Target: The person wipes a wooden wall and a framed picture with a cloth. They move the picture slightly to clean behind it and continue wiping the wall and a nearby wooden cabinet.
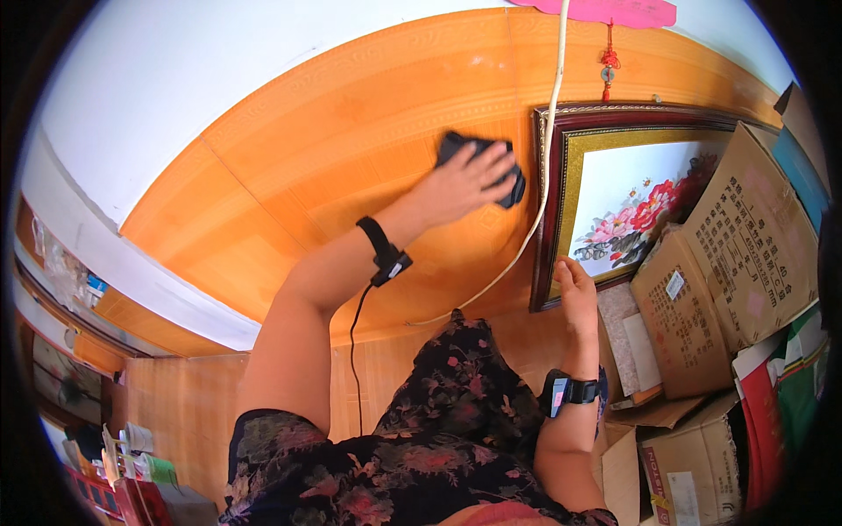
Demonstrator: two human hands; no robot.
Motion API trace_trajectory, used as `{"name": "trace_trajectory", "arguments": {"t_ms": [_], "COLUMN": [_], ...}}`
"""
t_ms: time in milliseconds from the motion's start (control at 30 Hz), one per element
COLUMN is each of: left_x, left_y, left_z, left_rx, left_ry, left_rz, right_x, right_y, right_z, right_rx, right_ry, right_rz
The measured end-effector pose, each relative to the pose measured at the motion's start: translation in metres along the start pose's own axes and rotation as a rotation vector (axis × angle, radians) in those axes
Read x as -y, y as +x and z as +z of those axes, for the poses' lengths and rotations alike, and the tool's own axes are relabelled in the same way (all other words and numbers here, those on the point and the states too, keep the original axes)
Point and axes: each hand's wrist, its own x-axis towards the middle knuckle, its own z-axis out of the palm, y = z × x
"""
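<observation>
My left hand (pixel 464 181), fingers spread and slightly blurred, presses a black cloth (pixel 512 191) against the orange wood-look wall panel (pixel 368 191). A black strap with a small device (pixel 388 256) circles my left wrist, and a dark cable hangs from it. My right hand (pixel 579 289) is raised with its fingers bent, in front of the lower edge of a framed flower picture (pixel 648 204). Whether it touches the dark frame cannot be made out. Another strapped device (pixel 569 394) sits on my right forearm.
A white cable (pixel 549 144) hangs down between the cloth and the picture. Printed cardboard boxes (pixel 743 243) lean over the picture's right side, with an opened carton (pixel 691 460) below. A red knotted ornament (pixel 609 62) hangs above. A cluttered red table (pixel 141 503) stands at lower left.
</observation>
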Motion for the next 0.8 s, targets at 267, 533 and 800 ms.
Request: {"name": "trace_trajectory", "arguments": {"t_ms": [267, 533, 800], "left_x": [-0.087, -0.073, 0.006], "left_y": [-0.11, -0.234, -0.31], "left_z": [0.058, 0.027, -0.027], "left_rx": [0.294, 0.39, 0.208], "left_ry": [0.021, -0.042, 0.126], "left_rz": [0.309, 0.196, -0.012], "right_x": [0.01, -0.02, -0.041], "right_y": [-0.002, -0.001, -0.02], "right_z": [0.012, 0.009, 0.034], "right_rx": [0.145, 0.215, 0.24], "right_ry": [-0.19, -0.226, -0.17], "right_rz": [0.041, 0.079, 0.111]}}
